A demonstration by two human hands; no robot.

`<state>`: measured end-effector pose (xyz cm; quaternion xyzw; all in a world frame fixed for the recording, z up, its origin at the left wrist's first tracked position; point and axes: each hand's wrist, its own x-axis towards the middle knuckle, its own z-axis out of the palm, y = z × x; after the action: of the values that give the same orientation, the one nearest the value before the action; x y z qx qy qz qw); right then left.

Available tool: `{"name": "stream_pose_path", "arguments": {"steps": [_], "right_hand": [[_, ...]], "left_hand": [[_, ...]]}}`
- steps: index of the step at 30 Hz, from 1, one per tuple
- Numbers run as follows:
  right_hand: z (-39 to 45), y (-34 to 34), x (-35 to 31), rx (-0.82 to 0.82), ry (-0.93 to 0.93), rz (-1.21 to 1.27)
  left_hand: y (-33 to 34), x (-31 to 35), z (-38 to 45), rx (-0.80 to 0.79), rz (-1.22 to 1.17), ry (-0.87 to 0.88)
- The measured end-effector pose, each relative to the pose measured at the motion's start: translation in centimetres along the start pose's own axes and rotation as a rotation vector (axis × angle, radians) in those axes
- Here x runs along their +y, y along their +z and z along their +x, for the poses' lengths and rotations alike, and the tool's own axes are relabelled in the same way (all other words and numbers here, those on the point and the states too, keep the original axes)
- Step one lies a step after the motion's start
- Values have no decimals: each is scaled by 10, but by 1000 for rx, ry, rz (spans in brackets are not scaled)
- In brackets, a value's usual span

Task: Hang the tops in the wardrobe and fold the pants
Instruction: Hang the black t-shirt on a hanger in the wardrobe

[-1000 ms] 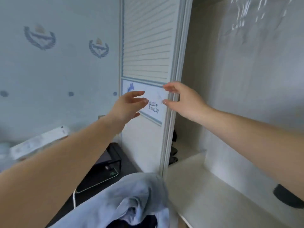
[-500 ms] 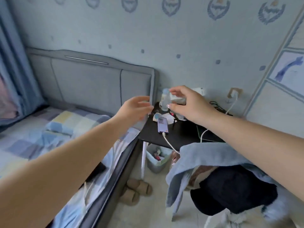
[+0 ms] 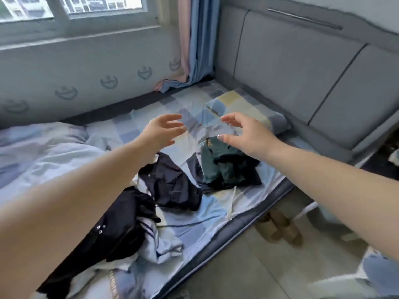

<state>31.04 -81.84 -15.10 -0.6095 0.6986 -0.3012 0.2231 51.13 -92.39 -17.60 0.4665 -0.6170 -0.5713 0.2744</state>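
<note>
At your near left a black garment lies crumpled over a white one on the bed, a dark navy top just beyond it. A green garment sits further right, under your right hand. Both hands hover empty, fingers spread, left hand facing the right. Half a second ago you faced the bedside table; now the pillow, curtain and window lie ahead

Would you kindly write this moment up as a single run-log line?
left hand: open, empty | right hand: open, empty | both above bed | green garment, dark garments: crumpled, unfolded
</note>
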Motion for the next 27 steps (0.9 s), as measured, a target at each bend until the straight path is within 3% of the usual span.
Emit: {"name": "stream_pose_path", "arguments": {"steps": [5,10,19,27], "right_hand": [[57,103,-10,-218,8,3],[85,183,3,-371,40,-12],[104,356,25,-723,27,23],[75,489,62,-932,134,-24]], "left_hand": [[-88,-78,13,139,-46,-145],[-133,-157,8,275,-109,-295],[-180,-303,-45,552,4,-620],[-191,-413,-85,621,186,-793]]}}
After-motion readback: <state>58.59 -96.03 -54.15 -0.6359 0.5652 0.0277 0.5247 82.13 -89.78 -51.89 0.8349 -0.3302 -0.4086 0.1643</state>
